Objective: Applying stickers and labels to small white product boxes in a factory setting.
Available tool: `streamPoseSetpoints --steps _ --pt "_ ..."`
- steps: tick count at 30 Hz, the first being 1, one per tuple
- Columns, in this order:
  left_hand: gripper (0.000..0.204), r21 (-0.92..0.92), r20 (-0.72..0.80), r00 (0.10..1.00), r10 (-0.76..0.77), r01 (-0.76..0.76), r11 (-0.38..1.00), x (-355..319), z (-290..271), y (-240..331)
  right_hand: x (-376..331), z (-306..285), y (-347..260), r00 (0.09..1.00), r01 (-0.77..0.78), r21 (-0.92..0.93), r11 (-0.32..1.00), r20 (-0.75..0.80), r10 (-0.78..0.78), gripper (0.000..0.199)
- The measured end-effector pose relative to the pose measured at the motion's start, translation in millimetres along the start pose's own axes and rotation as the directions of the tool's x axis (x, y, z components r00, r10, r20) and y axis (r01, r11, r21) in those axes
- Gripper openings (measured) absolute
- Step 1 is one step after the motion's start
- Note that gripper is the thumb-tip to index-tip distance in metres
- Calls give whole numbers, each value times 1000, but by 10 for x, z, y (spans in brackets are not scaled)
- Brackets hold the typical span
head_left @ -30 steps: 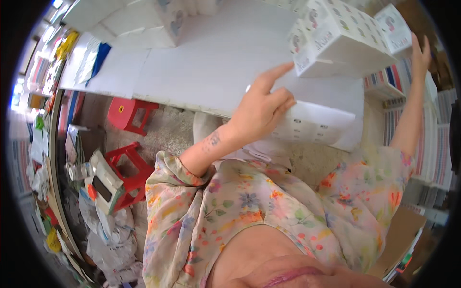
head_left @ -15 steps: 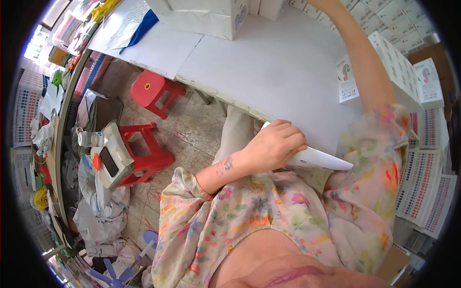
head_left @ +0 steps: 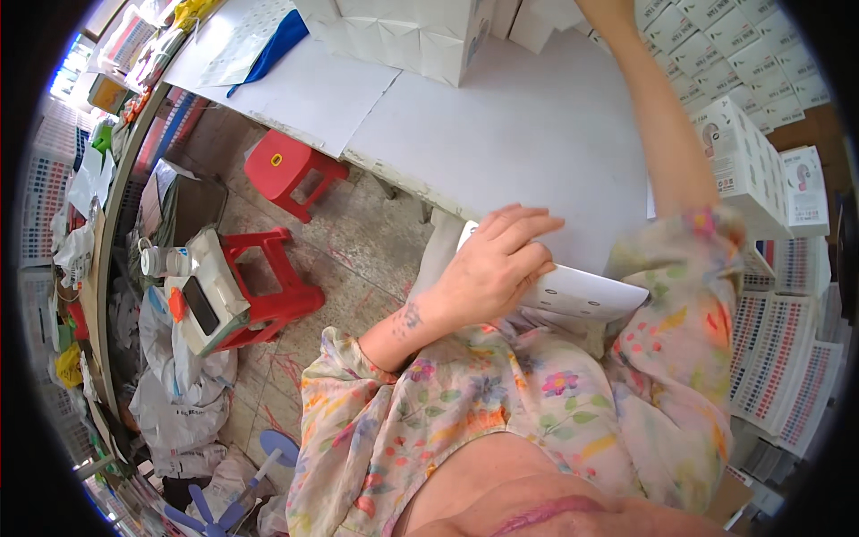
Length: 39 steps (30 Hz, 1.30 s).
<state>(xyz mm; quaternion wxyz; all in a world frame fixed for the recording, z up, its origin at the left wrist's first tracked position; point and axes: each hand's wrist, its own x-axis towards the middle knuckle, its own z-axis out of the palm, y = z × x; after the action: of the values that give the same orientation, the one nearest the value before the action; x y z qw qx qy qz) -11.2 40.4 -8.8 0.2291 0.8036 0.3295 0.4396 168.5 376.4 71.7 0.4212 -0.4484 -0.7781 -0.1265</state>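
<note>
A white carton point(head_left: 582, 294) with small printed marks lies low at the table's near edge, against my floral shirt. My left hand point(head_left: 506, 259) grips it from above, its fingers bent over the upper edge and the forefingers partly stretched; the thumb side is hidden. My right arm reaches far across the table, and my right hand point(head_left: 608, 11) is cut by the top edge of the picture, beside white cartons point(head_left: 537, 22). Its fingers do not show, so what it touches cannot be told.
The white table point(head_left: 501, 134) bears a large white box group point(head_left: 403, 40) and a blue-edged sheet point(head_left: 268, 54). Stacked small cartons point(head_left: 752, 45) stand at the right, near printed boxes point(head_left: 747, 161). On the left floor are red stools point(head_left: 282, 170), a phone point(head_left: 200, 304) and a fan point(head_left: 215, 515).
My left fingers have lifted and straightened a little, and the carton is tilted to show more of its printed face. The view has shifted slightly; my right arm stays stretched out far.
</note>
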Motion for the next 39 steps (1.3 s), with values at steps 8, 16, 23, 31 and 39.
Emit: streamPoseSetpoints --steps 8,16,23,31,39 --pt "12 309 -54 999 6 11 951 118 -137 -146 -2032 -786 -1086 744 -627 675 390 370 556 38" --pt "9 456 242 938 -247 115 882 7 -93 -184 -1395 -99 -606 883 -385 319 866 399 246 49" --pt "7 504 292 906 -308 128 854 -34 -57 -35 -374 795 -67 958 -99 -55 994 266 110 49" --pt "7 431 283 920 -272 132 892 -54 -44 -67 -851 638 148 953 30 -264 964 299 52 68" --pt "6 363 280 924 -261 149 920 -174 -205 -202 -1872 -585 -184 937 -315 215 925 223 267 52"
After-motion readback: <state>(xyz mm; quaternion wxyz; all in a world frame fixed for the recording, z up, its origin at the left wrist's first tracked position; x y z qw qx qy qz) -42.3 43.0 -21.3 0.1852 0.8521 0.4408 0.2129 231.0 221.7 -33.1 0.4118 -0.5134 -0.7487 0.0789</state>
